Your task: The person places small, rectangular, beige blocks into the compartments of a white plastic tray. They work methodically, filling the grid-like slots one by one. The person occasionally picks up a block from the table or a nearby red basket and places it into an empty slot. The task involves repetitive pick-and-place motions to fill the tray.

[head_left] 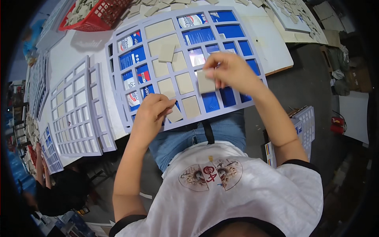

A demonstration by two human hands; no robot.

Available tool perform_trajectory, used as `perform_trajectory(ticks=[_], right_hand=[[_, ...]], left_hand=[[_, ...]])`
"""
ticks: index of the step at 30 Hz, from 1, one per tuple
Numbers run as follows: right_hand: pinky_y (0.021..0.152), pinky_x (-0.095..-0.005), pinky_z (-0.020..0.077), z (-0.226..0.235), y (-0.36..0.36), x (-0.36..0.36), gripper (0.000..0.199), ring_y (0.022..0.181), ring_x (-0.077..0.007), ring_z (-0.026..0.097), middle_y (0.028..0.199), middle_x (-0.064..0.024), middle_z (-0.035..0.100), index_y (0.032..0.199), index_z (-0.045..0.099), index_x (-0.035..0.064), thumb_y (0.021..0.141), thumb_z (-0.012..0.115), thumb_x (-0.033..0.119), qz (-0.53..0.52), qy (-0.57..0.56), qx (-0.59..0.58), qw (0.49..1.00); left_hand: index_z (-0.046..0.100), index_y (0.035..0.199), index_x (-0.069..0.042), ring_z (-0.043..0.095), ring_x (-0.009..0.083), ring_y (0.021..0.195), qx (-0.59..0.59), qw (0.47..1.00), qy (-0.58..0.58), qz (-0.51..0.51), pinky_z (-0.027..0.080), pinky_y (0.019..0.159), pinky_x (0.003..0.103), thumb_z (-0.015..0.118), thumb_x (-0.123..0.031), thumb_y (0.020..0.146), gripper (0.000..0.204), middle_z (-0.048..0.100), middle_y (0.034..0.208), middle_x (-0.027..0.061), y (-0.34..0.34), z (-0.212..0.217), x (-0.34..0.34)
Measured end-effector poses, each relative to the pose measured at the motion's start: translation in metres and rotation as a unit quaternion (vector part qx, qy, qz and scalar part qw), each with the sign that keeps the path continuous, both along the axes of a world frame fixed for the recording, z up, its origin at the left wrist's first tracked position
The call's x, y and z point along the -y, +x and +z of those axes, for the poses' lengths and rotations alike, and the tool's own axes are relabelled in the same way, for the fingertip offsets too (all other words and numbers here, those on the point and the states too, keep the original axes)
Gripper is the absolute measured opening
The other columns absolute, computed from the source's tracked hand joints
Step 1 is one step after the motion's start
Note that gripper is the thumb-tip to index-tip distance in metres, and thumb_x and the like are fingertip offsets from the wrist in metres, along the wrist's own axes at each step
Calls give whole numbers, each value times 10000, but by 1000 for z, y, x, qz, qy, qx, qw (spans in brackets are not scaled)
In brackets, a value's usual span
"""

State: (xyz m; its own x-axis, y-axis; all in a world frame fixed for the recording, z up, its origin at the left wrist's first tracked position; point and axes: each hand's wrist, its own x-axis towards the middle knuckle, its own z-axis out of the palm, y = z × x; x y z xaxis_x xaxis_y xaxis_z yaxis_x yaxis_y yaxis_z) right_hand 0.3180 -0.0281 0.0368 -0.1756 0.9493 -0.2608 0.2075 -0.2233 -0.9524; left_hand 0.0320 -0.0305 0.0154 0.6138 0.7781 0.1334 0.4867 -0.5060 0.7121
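A pale lavender grid frame (179,93) with a blue printed backing lies at the table's near edge, in front of me. Flat beige tiles (191,106) fill two columns of its cells left of the middle; many other cells show the backing. My left hand (149,115) is closed at the near left part of the grid, its fingertips on a tilted beige tile (175,115) that sits askew over a cell. Between the thumb and fingers of my right hand (231,73), slightly blurred, is another beige tile (205,83) over the grid's middle. One loose tile (166,52) lies across the filled cells.
A red basket (92,21) of tiles stands at the far left. Loose tiles (158,7) are strewn along the far side. More grid frames (77,106) are stacked at the left, and others (304,124) stand low at the right. Another person's arm (39,164) shows at the left edge.
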Motion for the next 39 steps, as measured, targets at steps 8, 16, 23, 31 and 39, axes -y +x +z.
perform_trajectory(ticks=[8, 16, 23, 31, 39], right_hand=[[625, -274, 476, -24, -8, 33, 83, 651, -125, 590, 839, -75, 565, 932, 599, -28, 867, 648, -39, 17, 134, 103, 985], [898, -421, 451, -27, -12, 75, 510, 1081, -316, 541, 1208, -148, 541, 1182, 594, 4, 742, 781, 181, 148, 300, 345, 877], [950, -435, 380, -19, -1, 81, 644, 1148, -289, 510, 1266, -111, 542, 1244, 605, 46, 696, 794, 326, 207, 340, 433, 809], [887, -405, 460, -23, 45, -110, 251, 987, -312, 600, 979, -117, 678, 1012, 704, 22, 856, 681, 217, 67, 362, 274, 889], [797, -393, 528, -108, 58, -342, 286, 870, -354, 664, 928, -151, 682, 1097, 704, 57, 865, 697, 226, -56, 342, 482, 805]], left_hand=[[711, 1018, -19, 616, 279, 876, -43, 997, -45, -50, 499, 757, 347, 658, 116, 764, 293, 615, 893, 107, -5, 15, -13], [722, 990, -22, 601, 302, 869, -39, 999, -3, -31, 490, 754, 376, 701, 25, 774, 222, 624, 881, 111, 4, 13, -9], [543, 1328, 12, 627, 346, 962, -158, 974, 97, -129, 516, 840, 434, 576, 2, 788, 541, 655, 1013, 166, -1, 29, 9], [506, 1365, 50, 636, 391, 1069, -259, 947, 126, -141, 514, 922, 436, 618, -109, 870, 531, 655, 1156, 258, 7, 39, 28], [635, 1241, -68, 566, 352, 1127, -47, 990, 137, 6, 474, 936, 425, 660, 14, 819, 431, 641, 1201, 137, 57, 20, -97]])
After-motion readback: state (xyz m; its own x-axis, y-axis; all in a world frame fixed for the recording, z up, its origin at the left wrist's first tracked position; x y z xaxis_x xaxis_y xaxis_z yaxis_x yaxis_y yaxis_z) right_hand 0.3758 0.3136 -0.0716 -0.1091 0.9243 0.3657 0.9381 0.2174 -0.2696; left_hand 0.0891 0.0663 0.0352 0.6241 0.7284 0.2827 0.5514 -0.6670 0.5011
